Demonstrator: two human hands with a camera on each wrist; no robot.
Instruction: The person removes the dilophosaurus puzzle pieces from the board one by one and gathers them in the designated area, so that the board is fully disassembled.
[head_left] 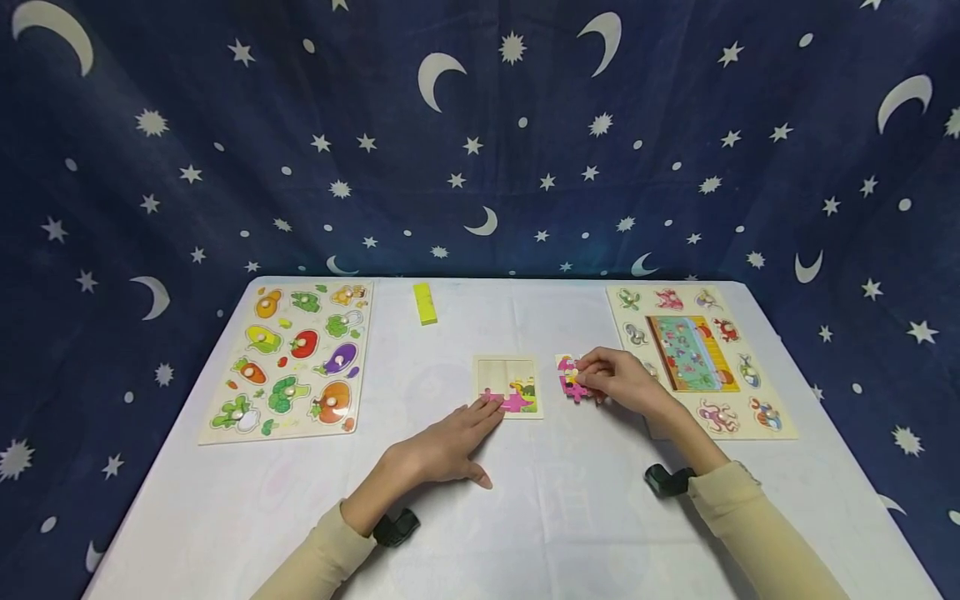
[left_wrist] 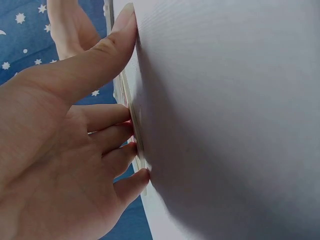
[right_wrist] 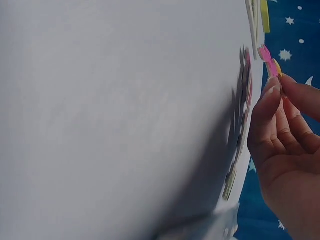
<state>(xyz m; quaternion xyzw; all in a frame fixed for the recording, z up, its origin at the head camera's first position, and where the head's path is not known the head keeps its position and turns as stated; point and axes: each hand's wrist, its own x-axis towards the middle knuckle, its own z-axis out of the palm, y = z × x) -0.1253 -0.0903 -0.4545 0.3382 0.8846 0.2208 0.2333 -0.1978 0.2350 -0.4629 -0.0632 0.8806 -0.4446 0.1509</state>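
Note:
A small square wooden puzzle tray (head_left: 506,369) lies mid-table, its lower part filled with pink and yellow jigsaw pieces (head_left: 519,403). My left hand (head_left: 442,448) rests its straight fingertips on the tray's lower left, on and beside the pieces, thumb spread apart on the tabletop. The left wrist view shows those fingers (left_wrist: 120,135) touching the tray's edge. To the right of the tray, my right hand (head_left: 621,382) pinches a pink and yellow puzzle piece (right_wrist: 269,60) between thumb and index finger. Below it, loose puzzle pieces (right_wrist: 245,117) lie on the table, partly hidden by the hand in the head view.
A vegetable knob puzzle board (head_left: 296,362) lies at the left. At the right is a sea-animal board (head_left: 757,329), partly behind my right hand. A yellow block (head_left: 424,304) sits near the back edge of the white table (head_left: 465,542); a starry curtain (head_left: 390,183) hangs behind.

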